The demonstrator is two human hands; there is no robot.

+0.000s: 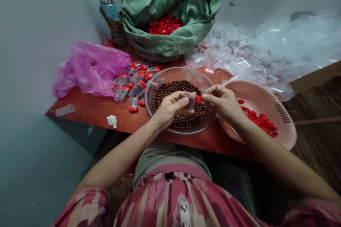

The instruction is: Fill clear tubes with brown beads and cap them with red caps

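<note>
Bowl (160,81) on table (90,108), left of basin (255,95).

Grey wall (39,25), red-brown table (93,110), dim light

We list: clear glass-like bowl (160,81), glossy brown beads (170,90), matt pink plastic basin (255,95), rough green cloth sack (186,39), polished wood table (90,108).

Bare table (87,108) left of left hand (170,108); bottles (133,85) beyond; sack (170,42) blocks far side; pink basin (266,103) right.
</note>
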